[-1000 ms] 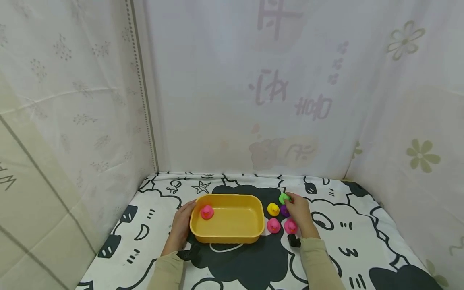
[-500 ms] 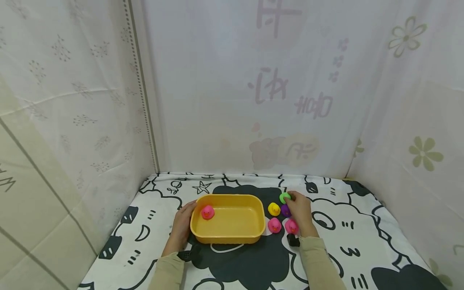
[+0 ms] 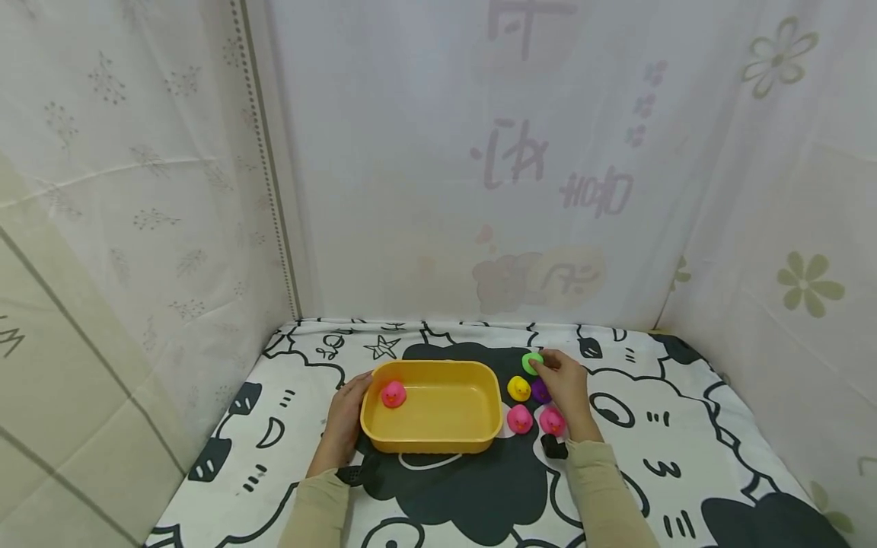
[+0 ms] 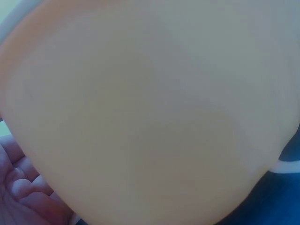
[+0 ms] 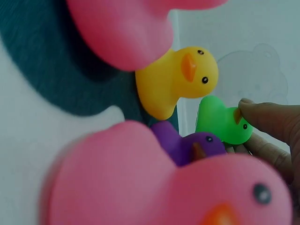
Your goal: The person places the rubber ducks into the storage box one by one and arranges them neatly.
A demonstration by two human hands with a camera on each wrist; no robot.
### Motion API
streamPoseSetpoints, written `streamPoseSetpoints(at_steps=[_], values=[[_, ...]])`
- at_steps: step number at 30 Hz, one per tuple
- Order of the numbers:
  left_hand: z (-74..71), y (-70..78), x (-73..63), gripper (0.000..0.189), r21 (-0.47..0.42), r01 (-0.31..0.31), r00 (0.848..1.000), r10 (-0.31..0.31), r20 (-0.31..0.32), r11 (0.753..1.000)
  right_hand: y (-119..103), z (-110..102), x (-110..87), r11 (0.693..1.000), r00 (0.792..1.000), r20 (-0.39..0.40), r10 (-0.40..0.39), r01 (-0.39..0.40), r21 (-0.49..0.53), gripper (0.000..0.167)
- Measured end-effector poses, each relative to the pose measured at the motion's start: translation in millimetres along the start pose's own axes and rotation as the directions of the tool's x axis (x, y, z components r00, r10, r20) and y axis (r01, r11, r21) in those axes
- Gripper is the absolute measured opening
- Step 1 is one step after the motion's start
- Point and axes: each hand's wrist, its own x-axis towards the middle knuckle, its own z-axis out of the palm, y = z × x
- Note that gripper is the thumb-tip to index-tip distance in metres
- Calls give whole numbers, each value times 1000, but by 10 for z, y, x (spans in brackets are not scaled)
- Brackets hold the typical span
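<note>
A yellow plastic tray [image 3: 445, 440] lies on the patterned cloth, with one pink rubber duck [image 3: 393, 394] inside near its left end. My left hand [image 3: 347, 416] holds the tray's left side; in the left wrist view the tray's wall [image 4: 150, 112] hides much of that hand. With thumb and fingers, my right hand [image 3: 567, 388] pinches a green rubber duck [image 5: 220, 123] by the head. Below the green duck are a yellow duck [image 3: 518, 389] and a purple duck [image 3: 540, 391]. Nearer to me sit two more pink ducks, one left [image 3: 519, 419] and one right [image 3: 552, 421].
The cloth [image 3: 651, 441] has black-and-white cartoon prints. White printed curtains [image 3: 397, 167] hang behind and at both sides. A small black object [image 3: 553, 447] shows at my right wrist, beside the right pink duck.
My right hand has shifted the green duck slightly away and left, apart from the purple duck. The left hand keeps its place at the tray. The head view has tilted a little.
</note>
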Motion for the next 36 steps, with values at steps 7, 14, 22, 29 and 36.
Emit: streamPoseSetpoints(at_steps=[7,14,22,29,36], values=[[8,-8,23,57,1,-7,1000,7,-5,1000,-78,-14,-10,999,1000,7,13,-13,35,38],[3,-18,31,56,-1,-28,1000,28,-10,1000,-163,-33,-28,996,998,39,49,-52,70,39],[6,0,23,56,-2,-12,1000,12,-13,1000,-265,-22,-52,993,998,47,49,-54,108,40],[1,15,12,57,0,-22,1000,22,-10,1000,-340,13,-70,992,997,53,61,-66,106,41],[7,2,16,55,-15,-15,1000,14,-16,1000,-360,38,-89,989,995,74,62,-72,132,42]])
